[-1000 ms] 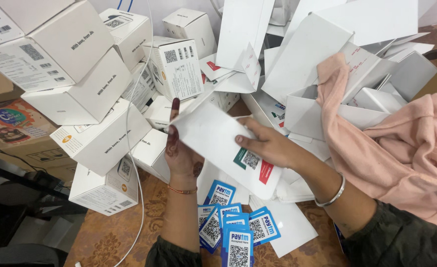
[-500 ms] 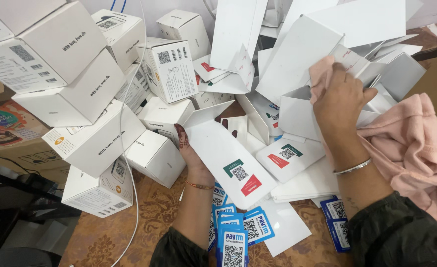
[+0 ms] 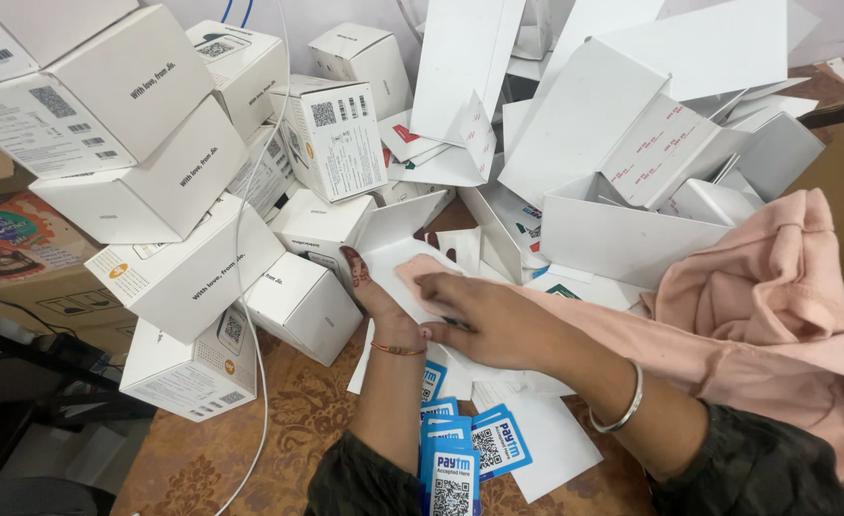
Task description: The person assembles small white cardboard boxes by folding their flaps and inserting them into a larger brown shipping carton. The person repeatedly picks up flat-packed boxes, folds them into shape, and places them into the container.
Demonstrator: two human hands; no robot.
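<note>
Brown patterned cloth (image 3: 250, 430) covered the work surface, crowded with stacked white cartons (image 3: 169, 191) to the left and loose flat white packaging (image 3: 623, 143) at the back. A white cable (image 3: 245, 287) ran down across the cartons. Both hands met at a white folded sheet (image 3: 393, 244) lying just ahead of the person, against the small cartons. The left hand (image 3: 369, 287) pressed upright against the sheet's left edge, fingers (image 3: 353, 268) extended and close together, not curled around anything visible. The right hand (image 3: 494, 320) lay across from the right, palm down, fingers (image 3: 432, 284) narrow and resting on the sheet and on a strip of pink cloth (image 3: 766, 306) that trailed to a bunched heap on the right; whether they pinched the sheet could not be determined. The sheet lay directly under and ahead of the fingertips, its long axis running roughly away from the person, with the left hand the nearer to its edge. Blue and white printed cards (image 3: 455, 449) lay fanned near the person's forearms. Compared with half a second earlier, the right hand had come back from the pink cloth at the upper right to the centre, and the long sheet with its red and green labels was no longer exposed.
</note>
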